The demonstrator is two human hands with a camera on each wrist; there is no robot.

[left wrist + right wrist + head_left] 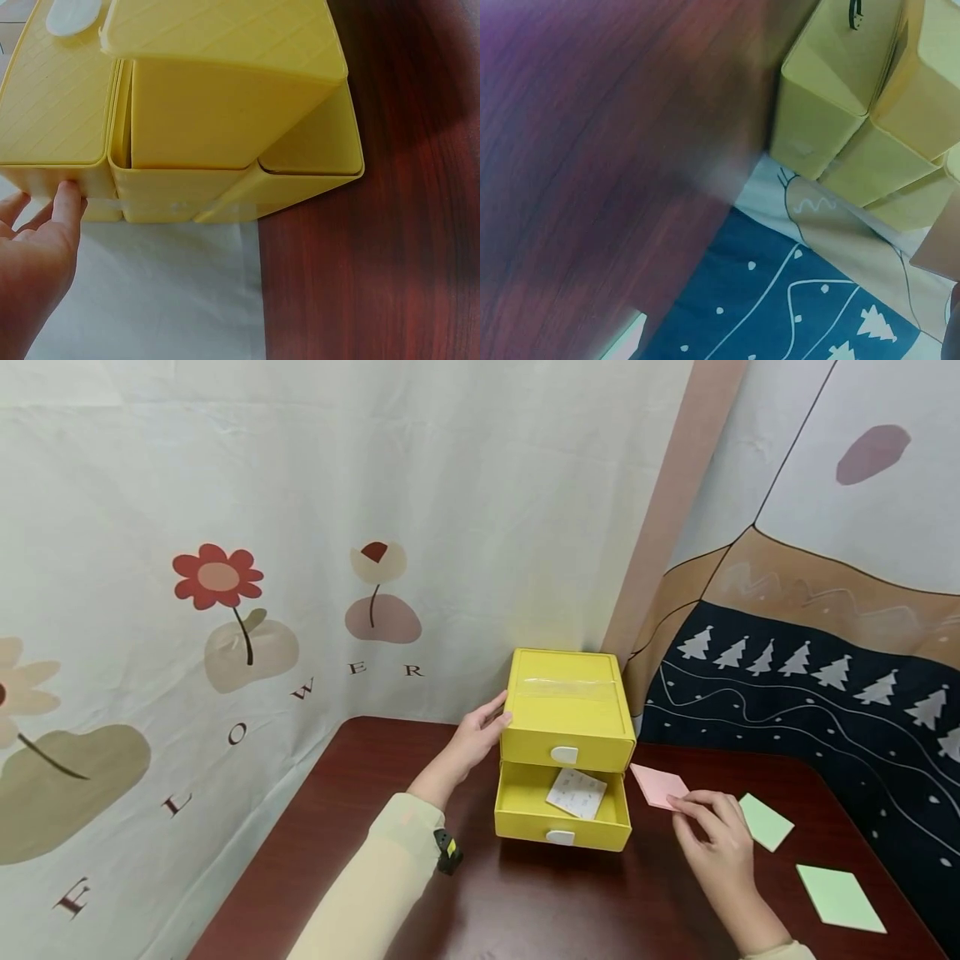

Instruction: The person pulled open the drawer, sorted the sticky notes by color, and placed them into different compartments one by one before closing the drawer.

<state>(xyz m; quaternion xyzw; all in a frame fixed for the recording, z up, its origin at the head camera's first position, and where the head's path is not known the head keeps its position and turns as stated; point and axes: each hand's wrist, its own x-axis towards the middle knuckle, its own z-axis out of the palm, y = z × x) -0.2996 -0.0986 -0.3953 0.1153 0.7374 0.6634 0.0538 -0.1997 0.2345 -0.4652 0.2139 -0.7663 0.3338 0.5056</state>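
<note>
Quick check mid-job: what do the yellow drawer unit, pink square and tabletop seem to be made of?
Yellow drawer unit: probably plastic, low sheen; rounded edges and embossed diagonal lines show in the left wrist view.
Pink square: likely paper or thin card; it looks matte, flat and straight-edged.
Tabletop: wood or wood-look laminate, slightly glossy, with streaky grain and soft reflections.

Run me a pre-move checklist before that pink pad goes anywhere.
1. Grip: ok. The right hand pinches the pink pad near its edge; how firmly, cannot tell.
2. Cabinet support: ok. The left hand touches the side of the yellow cabinet.
3. Drawer access: ok. The open drawer sticks out below the closed top one.
4. Drawer contents: not ok if it should be empty. A white patterned square lies inside.
5. Clearance from the nearer green pad: cannot tell. It lies right beside the right hand.
</note>
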